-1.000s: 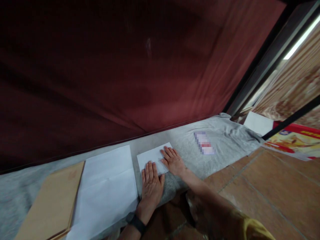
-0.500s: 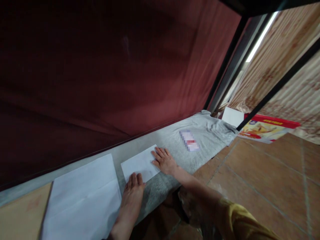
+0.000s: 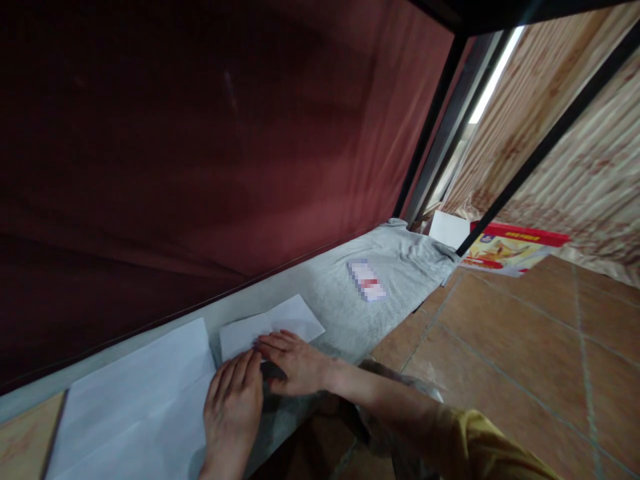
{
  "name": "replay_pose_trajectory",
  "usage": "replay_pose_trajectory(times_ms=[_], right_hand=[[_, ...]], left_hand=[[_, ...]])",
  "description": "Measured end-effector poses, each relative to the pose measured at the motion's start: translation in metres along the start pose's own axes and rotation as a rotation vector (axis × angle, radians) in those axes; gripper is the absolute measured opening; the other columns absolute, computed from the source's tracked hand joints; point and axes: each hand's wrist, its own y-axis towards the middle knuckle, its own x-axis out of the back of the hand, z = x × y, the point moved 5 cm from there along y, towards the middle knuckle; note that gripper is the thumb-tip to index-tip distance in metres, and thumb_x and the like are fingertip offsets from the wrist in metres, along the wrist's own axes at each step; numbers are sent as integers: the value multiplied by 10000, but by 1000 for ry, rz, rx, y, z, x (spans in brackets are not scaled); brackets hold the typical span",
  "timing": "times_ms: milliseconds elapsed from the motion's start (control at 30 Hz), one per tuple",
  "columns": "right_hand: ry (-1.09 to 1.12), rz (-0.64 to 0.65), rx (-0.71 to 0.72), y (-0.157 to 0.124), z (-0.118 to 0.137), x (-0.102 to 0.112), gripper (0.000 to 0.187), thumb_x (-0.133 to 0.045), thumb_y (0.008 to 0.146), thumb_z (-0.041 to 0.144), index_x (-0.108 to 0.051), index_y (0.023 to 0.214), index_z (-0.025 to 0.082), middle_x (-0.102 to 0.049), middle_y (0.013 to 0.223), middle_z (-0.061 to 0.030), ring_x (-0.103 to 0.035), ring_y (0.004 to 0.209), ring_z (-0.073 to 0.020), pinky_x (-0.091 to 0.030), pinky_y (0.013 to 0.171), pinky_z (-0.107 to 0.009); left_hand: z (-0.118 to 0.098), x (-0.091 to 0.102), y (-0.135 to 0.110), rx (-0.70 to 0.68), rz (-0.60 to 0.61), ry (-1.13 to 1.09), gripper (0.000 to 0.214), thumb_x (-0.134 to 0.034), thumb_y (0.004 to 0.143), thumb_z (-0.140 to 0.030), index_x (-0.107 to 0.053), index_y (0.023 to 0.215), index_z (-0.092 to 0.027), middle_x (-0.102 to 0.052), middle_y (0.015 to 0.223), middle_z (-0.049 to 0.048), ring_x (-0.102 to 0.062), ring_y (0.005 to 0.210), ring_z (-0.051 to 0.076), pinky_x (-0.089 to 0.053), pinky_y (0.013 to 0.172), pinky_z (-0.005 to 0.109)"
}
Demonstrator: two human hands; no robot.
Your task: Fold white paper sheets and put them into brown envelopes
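Note:
A small white sheet of paper (image 3: 295, 317) lies on the grey cloth (image 3: 330, 283), its near edge covered by my fingers. My left hand (image 3: 235, 390) has its fingers together and curled over the near left part of that edge. Close beside it, my right hand (image 3: 295, 360) pinches the same edge near its middle, fingertips almost meeting the left ones. Both thumbs' grip underneath is partly hidden. Left of the small sheet, a larger white sheet (image 3: 135, 393) with faint creases lies flat.
A blurred white and red item (image 3: 367, 280) rests on the cloth to the right. A tan board (image 3: 30, 433) is at the lower left. Behind stands a dark red fabric wall (image 3: 225, 167). Black frame bars (image 3: 540, 150) and a colourful printed box (image 3: 515, 247) are at the right, above tiled floor (image 3: 515, 340).
My right hand has moved left and nearer, from the paper's right end to its near edge. My left hand has closed at that edge. The view has shifted slightly.

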Motion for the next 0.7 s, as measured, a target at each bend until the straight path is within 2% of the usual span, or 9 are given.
replay_pose_trajectory(times_ms=[67,133,233,300,367,467,533,633,700], right_hand=[[39,-23,-35,2,5,5,606,-574,962,295,-418,1509,87,-455,1559,-176,-445,1433,-245,-321,1224,-392],[139,-92,-105,5,3,15,492,-466,992,203,-468,1480,140,-515,1516,-139,-510,1381,-209,-383,1181,-349],[544,-323,-233,11,-10,34,376,-407,1026,252,-580,1358,228,-648,1364,-55,-602,1266,-186,-475,1088,-326],[950,-528,-351,12,-21,38,313,-434,1028,374,-640,1219,234,-732,1154,-27,-672,1113,-202,-543,987,-352],[1345,-667,-443,13,-26,32,323,-507,990,473,-646,1130,218,-750,989,-26,-703,984,-223,-586,890,-381],[1711,-736,-494,11,-23,15,367,-626,911,502,-626,1123,202,-754,974,-57,-711,973,-249,-610,849,-419],[1791,-750,-526,7,-20,5,392,-640,894,497,-608,1151,201,-755,1022,-74,-709,1006,-259,-618,849,-432],[1763,-743,-569,-2,-21,-3,437,-575,916,532,-580,1204,203,-739,1129,-96,-700,1068,-267,-621,869,-442],[1689,-726,-573,-7,-25,-4,477,-505,938,576,-567,1225,200,-716,1201,-115,-686,1114,-272,-618,888,-456]], left_hand=[[2,11,3,-33,-127,-54,364,-452,951,-151,-673,1240,-147,-735,1183,142,-665,1137,278,-407,1117,480],[3,22,8,36,-175,-111,432,-501,964,-206,-575,1389,-218,-641,1385,127,-564,1321,289,-312,1196,529],[13,35,14,351,-216,-279,710,-601,938,-384,-318,1574,-247,-304,1655,146,-290,1522,336,-234,1233,589],[23,34,13,614,-243,-531,892,-625,906,-494,-157,1619,-232,-208,1684,161,-248,1538,338,-301,1219,563],[29,17,7,863,-151,-851,919,-589,915,-553,-82,1624,-261,-282,1659,153,-347,1500,305,-402,1176,498],[24,-17,-3,1112,108,-1209,848,-540,947,-554,-93,1618,-294,-455,1567,135,-485,1416,261,-494,1108,425],[21,-30,-8,1221,156,-1320,845,-565,947,-511,-110,1615,-268,-505,1530,138,-505,1401,258,-508,1097,420],[17,-34,-9,1346,85,-1400,839,-594,939,-446,-125,1609,-259,-532,1512,130,-513,1393,262,-527,1080,424],[12,-31,-5,1361,54,-1462,799,-580,946,-415,-146,1603,-280,-547,1502,117,-548,1360,264,-563,1029,423]])
